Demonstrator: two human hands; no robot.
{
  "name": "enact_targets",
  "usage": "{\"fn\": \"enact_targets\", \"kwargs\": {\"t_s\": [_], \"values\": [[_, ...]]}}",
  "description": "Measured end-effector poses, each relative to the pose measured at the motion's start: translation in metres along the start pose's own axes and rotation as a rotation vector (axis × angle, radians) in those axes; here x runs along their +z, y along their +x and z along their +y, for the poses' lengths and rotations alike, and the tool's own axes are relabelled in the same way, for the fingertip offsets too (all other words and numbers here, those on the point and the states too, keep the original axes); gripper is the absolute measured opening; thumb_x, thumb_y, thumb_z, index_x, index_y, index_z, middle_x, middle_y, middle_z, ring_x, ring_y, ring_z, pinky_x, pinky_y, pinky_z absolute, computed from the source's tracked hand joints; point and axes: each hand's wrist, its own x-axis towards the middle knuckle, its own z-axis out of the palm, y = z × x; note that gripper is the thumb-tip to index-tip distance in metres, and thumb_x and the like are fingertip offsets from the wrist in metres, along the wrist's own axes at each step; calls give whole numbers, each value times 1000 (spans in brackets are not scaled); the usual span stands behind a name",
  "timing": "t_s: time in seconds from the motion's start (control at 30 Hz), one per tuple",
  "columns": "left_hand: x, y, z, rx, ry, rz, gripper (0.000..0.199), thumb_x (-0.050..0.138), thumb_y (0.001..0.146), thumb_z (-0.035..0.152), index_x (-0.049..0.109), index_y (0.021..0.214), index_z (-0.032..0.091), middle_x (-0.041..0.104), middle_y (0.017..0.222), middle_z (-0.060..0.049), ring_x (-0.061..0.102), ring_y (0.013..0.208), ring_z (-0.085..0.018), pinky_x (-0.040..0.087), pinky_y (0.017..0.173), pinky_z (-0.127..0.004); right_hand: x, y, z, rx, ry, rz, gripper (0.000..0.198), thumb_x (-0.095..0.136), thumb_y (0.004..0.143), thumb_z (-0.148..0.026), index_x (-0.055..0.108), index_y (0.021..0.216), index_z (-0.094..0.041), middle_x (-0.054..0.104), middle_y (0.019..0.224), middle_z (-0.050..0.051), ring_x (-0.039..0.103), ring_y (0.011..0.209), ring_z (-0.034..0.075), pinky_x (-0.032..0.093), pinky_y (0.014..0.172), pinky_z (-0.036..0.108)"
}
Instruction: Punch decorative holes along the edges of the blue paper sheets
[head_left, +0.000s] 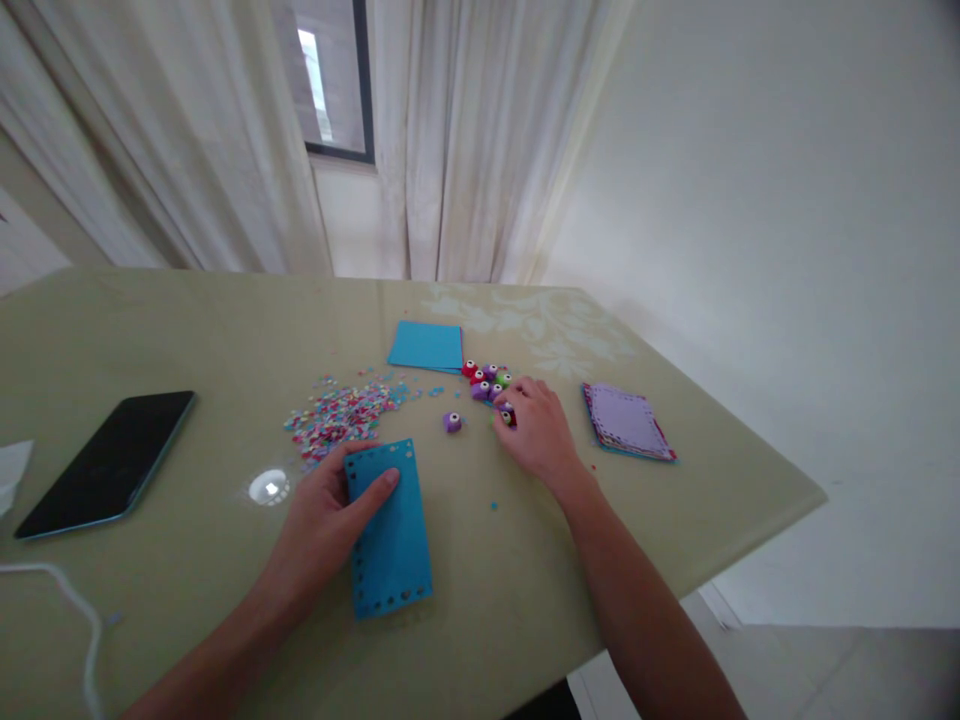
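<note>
1. Left hand: partly closed, thumb laid flat on the front of a blue card, the fingers behind it; the card is firmly held.
2. Blue card: upright oblong, raised over the near part of the table, in the left hand. Small punched holes run along its left and bottom edges, with a few at the top.
3. Right hand: fingers bent and lowered at the near right side of a group of small figures, thumb close to the fingertips. Whether it grips one of them cannot be told, as the fingers partly hide the spot.
4. Small figures: a close cluster in red, purple and green, with white-and-black eyes, just left of and under the right hand's fingers.
5. Single purple figure: set apart from the cluster, to its left.
6. Paper bits: many colours, a loose heap beyond the left hand, with strays towards the figures.
7. Blue sheets: a flat stack behind the heap and the cluster.
8. Lilac card: hole-edged, on top of a stack of coloured cards, right of the right hand.
9. Tablet: black, dark screen, lying at left.
10. White cable: curved, at the near left.
11. Table: pale green, bearing the loose items.
</note>
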Motion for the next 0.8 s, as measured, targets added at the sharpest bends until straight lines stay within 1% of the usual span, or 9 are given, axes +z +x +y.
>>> {"fn": "enact_targets", "kwargs": {"t_s": [0.1,0.23,0.37,0.47,0.53,0.6,0.63,0.7,0.8], "values": [[1,-1,1,-2,4,8,57,87,78,55,63,120,24,80,92,-4,76,76,-25,64,63,-35,-3,0,7,-6,-59,-138,19,68,91,-19,78,107,-17,70,115,14,63,112,31,48,101,44],[0,-2,2,6,-6,16,54,88,78,56,65,114,23,80,92,-3,76,78,-24,65,65,-34,1,0,3,-30,-62,-274,27,61,93,-8,77,113,-17,70,119,14,65,112,28,49,102,40],[-2,-2,1,2,3,21,52,86,79,57,65,112,23,78,87,-1,73,73,-22,64,62,-32,3,-1,-3,-10,-69,-258,32,63,94,-11,73,124,-15,68,124,17,64,117,31,49,106,43],[-2,-2,0,2,-2,45,53,87,79,57,64,113,24,77,86,1,72,70,-20,63,61,-31,2,-3,-4,5,10,-169,34,62,94,-11,72,126,-15,66,123,18,64,118,32,50,108,46],[-1,-2,1,3,-2,55,53,87,78,57,63,112,24,76,84,1,71,69,-20,62,59,-30,1,-4,-6,41,206,-51,33,62,94,-14,72,125,-18,64,123,15,66,113,29,52,105,45],[0,-2,2,-2,-2,55,54,87,77,58,63,112,24,76,83,1,71,67,-21,61,58,-31,1,-5,-11,92,555,11,26,69,93,-25,72,119,-21,65,118,11,69,104,25,55,97,41],[1,-2,3,-3,-4,51,55,87,77,57,63,112,23,76,83,0,72,68,-21,61,58,-31,2,-6,-16,124,758,-14,26,75,90,-31,70,114,-21,67,113,9,69,98,23,57,92,39],[2,-3,4,0,-7,45,56,88,76,57,63,113,23,78,85,-1,74,70,-23,63,60,-33,6,-9,-27,201,1126,-156,39,88,79,-42,65,104,-22,69,103,4,70,90,20,57,81,33],[3,-4,5,25,6,39,55,87,77,56,64,114,23,79,89,-2,76,74,-25,64,64,-35,14,-15,-48,312,1410,-337,58,100,59,-44,58,93,-23,68,92,-1,67,82,17,54,72,28]]}}
